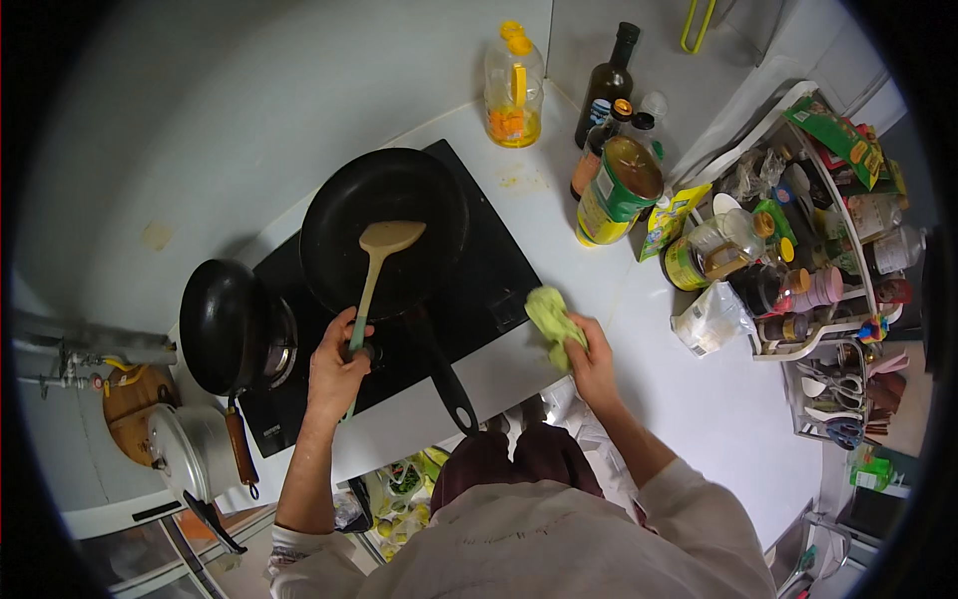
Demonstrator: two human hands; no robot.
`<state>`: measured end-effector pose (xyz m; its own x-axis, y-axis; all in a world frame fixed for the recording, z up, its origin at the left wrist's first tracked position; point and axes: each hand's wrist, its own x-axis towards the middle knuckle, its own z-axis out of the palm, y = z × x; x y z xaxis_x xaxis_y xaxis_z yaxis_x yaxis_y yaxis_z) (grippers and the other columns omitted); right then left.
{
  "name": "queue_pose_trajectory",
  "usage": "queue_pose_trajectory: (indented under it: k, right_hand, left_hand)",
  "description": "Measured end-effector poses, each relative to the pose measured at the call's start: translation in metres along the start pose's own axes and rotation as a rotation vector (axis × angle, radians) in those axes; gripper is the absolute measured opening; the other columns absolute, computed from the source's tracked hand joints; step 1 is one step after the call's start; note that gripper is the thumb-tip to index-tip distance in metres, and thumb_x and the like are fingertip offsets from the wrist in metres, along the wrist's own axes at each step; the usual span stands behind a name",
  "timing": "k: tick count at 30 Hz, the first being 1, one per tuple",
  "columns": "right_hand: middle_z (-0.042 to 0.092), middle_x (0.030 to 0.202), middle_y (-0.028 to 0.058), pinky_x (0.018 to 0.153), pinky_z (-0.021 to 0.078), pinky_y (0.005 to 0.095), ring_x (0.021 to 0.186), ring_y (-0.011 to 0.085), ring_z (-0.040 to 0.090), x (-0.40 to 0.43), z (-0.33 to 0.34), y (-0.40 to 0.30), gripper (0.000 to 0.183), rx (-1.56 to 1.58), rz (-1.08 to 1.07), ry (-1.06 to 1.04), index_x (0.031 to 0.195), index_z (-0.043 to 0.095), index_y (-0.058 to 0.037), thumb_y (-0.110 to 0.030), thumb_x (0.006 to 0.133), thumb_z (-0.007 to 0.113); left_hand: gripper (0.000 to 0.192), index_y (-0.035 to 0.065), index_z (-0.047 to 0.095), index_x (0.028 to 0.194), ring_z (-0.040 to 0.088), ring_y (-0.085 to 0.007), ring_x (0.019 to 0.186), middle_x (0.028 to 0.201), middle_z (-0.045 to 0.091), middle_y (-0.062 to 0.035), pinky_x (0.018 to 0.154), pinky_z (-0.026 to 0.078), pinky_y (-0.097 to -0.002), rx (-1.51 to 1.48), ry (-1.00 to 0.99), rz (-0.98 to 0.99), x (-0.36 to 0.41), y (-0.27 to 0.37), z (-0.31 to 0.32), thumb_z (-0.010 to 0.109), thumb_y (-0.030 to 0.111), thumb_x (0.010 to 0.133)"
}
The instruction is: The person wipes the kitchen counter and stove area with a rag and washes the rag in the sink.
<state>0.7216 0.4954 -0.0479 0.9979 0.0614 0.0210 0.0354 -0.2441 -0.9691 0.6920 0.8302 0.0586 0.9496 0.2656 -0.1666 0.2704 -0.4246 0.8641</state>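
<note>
My left hand (337, 367) grips the green handle of a spatula (391, 236) whose cream-coloured blade is over the inside of a black frying pan (426, 187). The pan sits on a black glass cooktop (494, 262), its dark handle pointing towards me. In my right hand (595, 359) is a crumpled yellow-green cloth (550, 322), held at the cooktop's right front corner beside the white countertop (644, 374). Whether the cloth touches the surface, I cannot tell.
A black wok (221, 329) with a wooden handle leans at the left, near a pressure cooker (198, 449) and a round wooden board (138, 412). Behind stand an oil bottle (513, 97), a dark glass bottle (608, 90) and a green tin (617, 187). A crowded condiment rack (812, 299) occupies the right.
</note>
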Motion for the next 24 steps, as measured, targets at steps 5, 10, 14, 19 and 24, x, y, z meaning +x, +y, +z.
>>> queue_pose_trajectory:
  k: [5,10,14,19,24]
  right_hand:
    - [0.055,0.098,0.0038,0.079,0.0415,0.0235,0.089,0.0101,0.051,0.055,0.039,-0.030,0.025,0.265,0.084,0.040,0.113,0.047,-0.0021,-0.008,0.089,0.049]
    - [0.054,0.095,0.0052,0.079,0.0406,0.0245,0.087,0.0118,0.050,0.085,0.048,-0.018,0.024,0.172,0.042,0.147,0.110,0.049,-0.0031,-0.008,0.087,0.050]
    - [0.053,0.101,0.0112,0.084,0.0388,0.0282,0.093,0.0191,0.050,0.124,0.055,-0.034,0.024,0.114,-0.040,0.207,0.106,0.053,-0.0021,-0.003,0.083,0.051]
    - [0.052,0.109,0.0134,0.090,0.0368,0.0342,0.103,0.0269,0.048,0.198,0.058,-0.043,0.029,-0.156,-0.258,0.386,0.107,0.055,-0.0061,-0.003,0.078,0.053]
    - [0.040,0.129,0.0130,0.096,0.0304,0.0499,0.117,0.0349,0.038,0.278,0.083,0.011,0.045,-0.706,-0.301,0.518,0.118,0.055,-0.0192,-0.012,0.074,0.060]
  left_hand:
    - [0.045,0.0023,0.047,0.118,0.053,-0.0073,0.062,0.091,0.060,-0.0057,0.052,0.044,-0.0204,-0.248,-0.059,-0.179,0.014,-0.001,-0.015,0.055,-0.005,0.074]
    - [0.043,0.0022,0.050,0.115,0.055,-0.0092,0.063,0.093,0.056,-0.0069,0.052,0.046,-0.0220,-0.017,-0.035,-0.175,0.022,-0.004,-0.025,0.059,-0.003,0.073]
    - [0.044,0.0018,0.051,0.113,0.057,-0.0153,0.074,0.099,0.049,-0.0093,0.060,0.050,-0.0267,0.189,-0.024,-0.064,0.023,-0.015,-0.033,0.064,-0.001,0.071]
    - [0.042,0.0011,0.051,0.113,0.055,-0.0171,0.088,0.109,0.047,-0.0112,0.065,0.051,-0.0250,0.337,-0.021,0.120,0.020,-0.023,-0.038,0.063,-0.001,0.072]
    - [0.038,0.0034,0.054,0.109,0.052,-0.0157,0.093,0.110,0.047,-0.0086,0.073,0.048,-0.0257,0.335,0.065,0.119,0.005,-0.017,-0.045,0.059,-0.007,0.072]
